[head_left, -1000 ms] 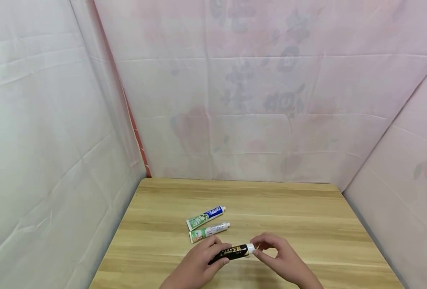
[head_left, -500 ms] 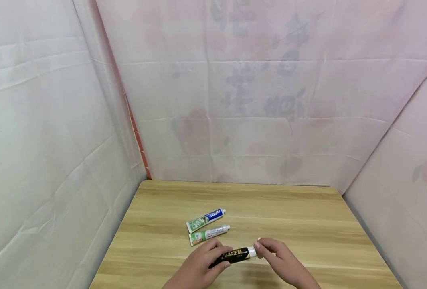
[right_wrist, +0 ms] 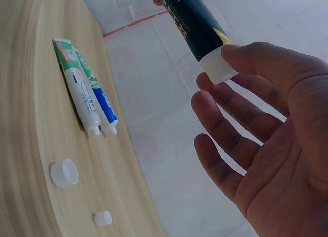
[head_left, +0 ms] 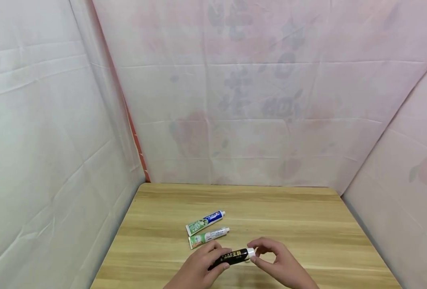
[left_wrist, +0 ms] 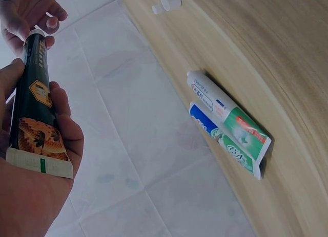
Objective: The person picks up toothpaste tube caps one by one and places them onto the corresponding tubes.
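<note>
My left hand (head_left: pixel 200 267) grips a black toothpaste tube (head_left: pixel 237 256) round its body, holding it above the table's near part. The tube's crimped end, with a honeycomb picture, shows in the left wrist view, lying against the palm. At its other end is a white cap (right_wrist: pixel 218 66), pinched by the thumb and forefinger of my right hand (head_left: pixel 278 261). The remaining right fingers are spread below the cap in the right wrist view. Just beyond the left hand lie a green-and-white toothpaste tube (head_left: pixel 210 237) and a blue-and-green toothpaste tube (head_left: pixel 205 223), both showing bare nozzles.
Two loose white caps, a larger cap (right_wrist: pixel 64 173) and a smaller cap (right_wrist: pixel 103 218), rest on the wooden table (head_left: pixel 307 216); the right hand hides them in the head view. Pale printed cloth (head_left: pixel 249 152) hangs behind the table and along both sides.
My right fingers have turned at the white cap, closing up half a second ago and now rounded about it again. The left hand keeps its hold on the black tube.
</note>
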The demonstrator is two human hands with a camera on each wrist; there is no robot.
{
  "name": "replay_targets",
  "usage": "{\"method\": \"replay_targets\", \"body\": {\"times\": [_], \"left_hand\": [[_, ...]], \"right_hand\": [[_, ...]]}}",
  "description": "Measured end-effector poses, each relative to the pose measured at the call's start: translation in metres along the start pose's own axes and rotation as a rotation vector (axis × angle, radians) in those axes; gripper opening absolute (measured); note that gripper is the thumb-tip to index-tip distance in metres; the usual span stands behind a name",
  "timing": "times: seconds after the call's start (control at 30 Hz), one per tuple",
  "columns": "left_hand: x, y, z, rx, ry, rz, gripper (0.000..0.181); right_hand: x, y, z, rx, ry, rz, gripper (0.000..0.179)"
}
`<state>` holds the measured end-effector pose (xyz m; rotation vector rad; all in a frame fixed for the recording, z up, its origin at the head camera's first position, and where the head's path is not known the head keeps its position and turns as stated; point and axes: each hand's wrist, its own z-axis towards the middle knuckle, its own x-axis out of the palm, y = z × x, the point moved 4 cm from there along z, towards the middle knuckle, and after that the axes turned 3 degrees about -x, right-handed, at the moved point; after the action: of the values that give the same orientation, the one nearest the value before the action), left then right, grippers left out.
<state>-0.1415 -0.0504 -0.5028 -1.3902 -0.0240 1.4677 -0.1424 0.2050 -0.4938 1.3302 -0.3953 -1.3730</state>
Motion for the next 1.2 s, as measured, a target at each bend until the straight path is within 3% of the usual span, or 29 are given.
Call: {"method": "replay_targets", "body": {"times": [0.37,0.47,0.7,0.93,1.2], "left_hand": [[0.0003,-0.0007,0.0004,0.049,-0.035,0.011,0.032],[0.0009,0.0001,0.0004,0.04,-0.03,0.002,0.031],[0.0014,0.0011,0.0023,0.019,-0.023,0.002,0.032],[0.0024,0.001,0.0032,0.001,-0.03,0.007,0.033],[0.0041,0.002,0.0039,-0.011,-0.027,0.02,0.033]], "right_hand": [[0.0019,-0.0053,-0.0008,0.093,0.013,-0.013,0.019],[0.0025,-0.006,-0.001,0.096,0.005,-0.025,0.019],[0.0002,-0.001,0.0011,0.019,-0.002,-0.019,0.02],[-0.0002,-0.0018,0.0013,0.027,0.027,-0.002,0.022],[0.0032,-0.0083,0.0027,0.099,0.071,0.054,0.02]]}}
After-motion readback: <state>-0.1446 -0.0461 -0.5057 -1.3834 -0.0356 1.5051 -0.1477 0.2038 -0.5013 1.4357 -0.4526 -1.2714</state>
